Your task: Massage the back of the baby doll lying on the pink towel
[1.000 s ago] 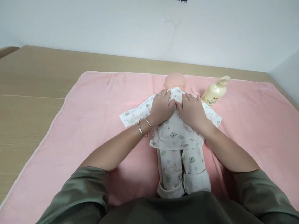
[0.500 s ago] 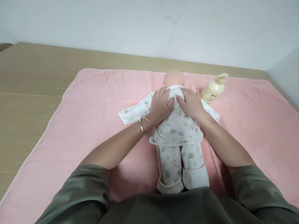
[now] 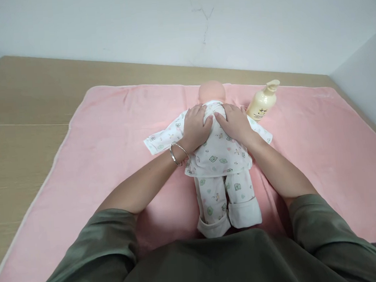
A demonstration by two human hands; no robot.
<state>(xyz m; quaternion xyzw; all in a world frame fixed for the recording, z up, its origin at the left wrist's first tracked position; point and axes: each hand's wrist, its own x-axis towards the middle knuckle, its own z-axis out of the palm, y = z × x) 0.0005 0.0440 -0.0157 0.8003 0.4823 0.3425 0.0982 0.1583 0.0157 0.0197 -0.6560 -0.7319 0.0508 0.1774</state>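
Note:
A baby doll (image 3: pixel 212 92) lies with its head toward the wall and no face showing, dressed in a white printed top (image 3: pixel 220 158) and matching trousers (image 3: pixel 212 200) with turned-up cuffs. My left hand (image 3: pixel 196 127) rests flat on the left of its upper back, fingers stretched toward the shoulder, two silver bangles on the wrist. On the right of the upper back lies my right hand (image 3: pixel 236 123), also open, its thumb near the left thumb with a narrow gap between. The doll's sleeves spread out to both sides. Neither hand grasps anything.
Under the doll is a pink blanket (image 3: pixel 116 142) spread over a wooden table (image 3: pixel 18 102). A cream pump bottle (image 3: pixel 262 102) leans or stands just right of the doll's shoulder. A white wall (image 3: pixel 133 28) rises behind the table.
The thumbs have drawn slightly apart from each other, and both hands stay on the doll's upper back. The view has shifted a little, so the dark patch on the wall is out of sight.

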